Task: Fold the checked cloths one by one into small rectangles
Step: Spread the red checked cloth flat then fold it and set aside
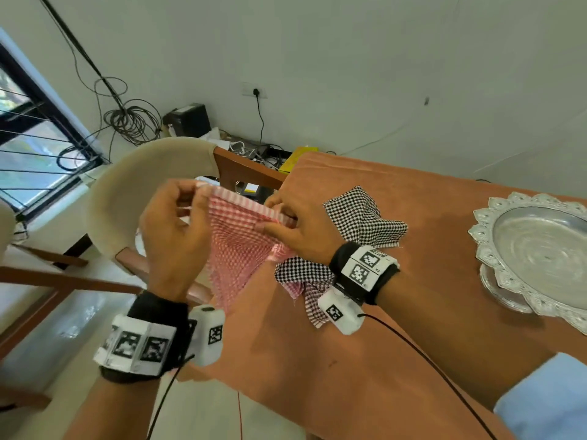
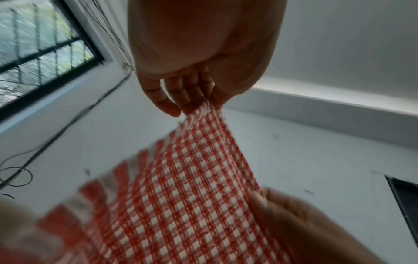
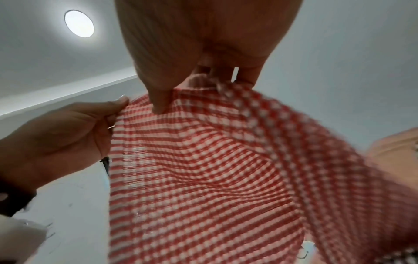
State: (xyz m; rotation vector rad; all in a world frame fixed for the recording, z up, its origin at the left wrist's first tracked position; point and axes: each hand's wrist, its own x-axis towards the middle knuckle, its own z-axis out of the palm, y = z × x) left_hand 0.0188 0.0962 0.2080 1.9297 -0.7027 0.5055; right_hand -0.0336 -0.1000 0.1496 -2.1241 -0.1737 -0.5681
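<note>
Head view: left hand (image 1: pixel 173 230) & right hand (image 1: pixel 298 230) each pinch a top corner of red checked cloth (image 1: pixel 238 246), held above counter (image 1: pixel 381 328) edge; keep edge taut, corners level before folding.

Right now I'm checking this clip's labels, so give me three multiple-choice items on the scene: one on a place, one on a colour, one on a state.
1. Where is the silver tray?
A. on the chair
B. on the table, right side
C. on the floor

2. What colour is the cloth held up?
A. red and white
B. blue and white
C. green

3. How is it held?
A. one hand only
B. lying flat
C. pinched by both hands

Key: 1 B, the silver tray sits on the orange table. 2 A, the held cloth is red-checked. 3 C, left hand and right hand pinch its top edge.
</note>
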